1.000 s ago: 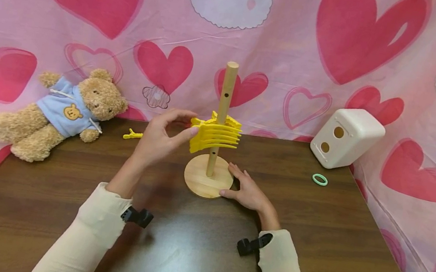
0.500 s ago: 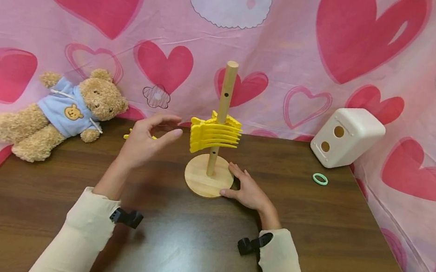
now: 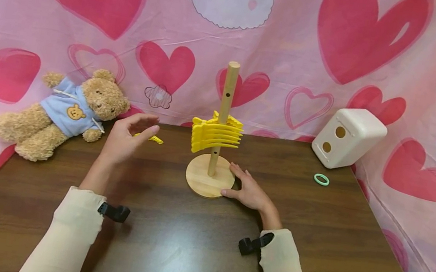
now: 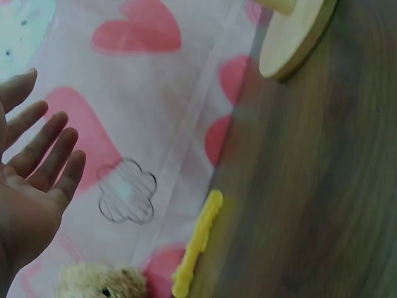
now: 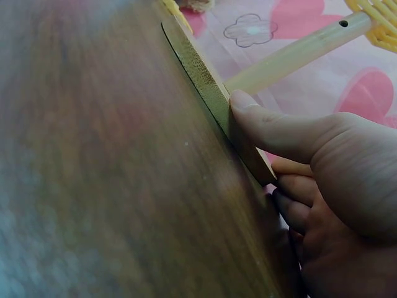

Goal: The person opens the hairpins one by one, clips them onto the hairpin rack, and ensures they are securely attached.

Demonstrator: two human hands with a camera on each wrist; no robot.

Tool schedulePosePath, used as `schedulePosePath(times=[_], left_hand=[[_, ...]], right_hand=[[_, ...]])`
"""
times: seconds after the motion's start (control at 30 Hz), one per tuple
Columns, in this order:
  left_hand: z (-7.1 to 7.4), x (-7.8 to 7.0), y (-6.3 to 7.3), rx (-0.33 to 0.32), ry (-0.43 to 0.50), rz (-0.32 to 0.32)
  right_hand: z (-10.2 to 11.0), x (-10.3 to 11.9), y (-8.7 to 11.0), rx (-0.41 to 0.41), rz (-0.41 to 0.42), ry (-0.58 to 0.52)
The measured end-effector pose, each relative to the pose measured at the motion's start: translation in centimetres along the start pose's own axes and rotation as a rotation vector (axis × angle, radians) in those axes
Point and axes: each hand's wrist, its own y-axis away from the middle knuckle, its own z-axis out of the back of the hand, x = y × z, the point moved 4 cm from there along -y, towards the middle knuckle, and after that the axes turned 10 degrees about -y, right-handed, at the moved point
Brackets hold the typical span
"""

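A wooden stand, a round base (image 3: 199, 178) with an upright post (image 3: 229, 86), is in the middle of the table. Around the post sits a yellow hair claw clip (image 3: 215, 136), its long curved teeth pointing right. My left hand (image 3: 122, 138) hovers left of the stand, holding nothing, fingers and thumb spread in the left wrist view. Behind it on the table lies a long, knobby yellow piece (image 4: 198, 245), partly hidden by the hand in the head view. My right hand (image 3: 249, 191) grips the base's right edge, thumb (image 5: 267, 124) over the rim.
A teddy bear (image 3: 71, 111) in a blue hoodie leans at the back left. A white box (image 3: 348, 139) with two round holes stands at the back right, a mint-green ring (image 3: 321, 179) in front of it. Pink heart-patterned cloth (image 3: 282, 47) hangs behind the table.
My left hand has let go of the yellow claw clip and moved left, toward the yellow piece on the table. The clip stays on the post; my right hand has stayed at the base.
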Motion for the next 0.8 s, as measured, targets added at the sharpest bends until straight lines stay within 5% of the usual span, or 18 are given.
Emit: schedulePosePath(times=[0.53,0.8], left_hand=[[2.4,6.3,-0.7,-0.067,0.008,0.102],[2.8,8.5,-0.5,0.005,-0.104,0.247]], right_hand=[[0.0,-0.1,0.2,0.0,-0.003,-0.006],[0.1,-0.2,0.1,-0.004,-0.019,-0.002]])
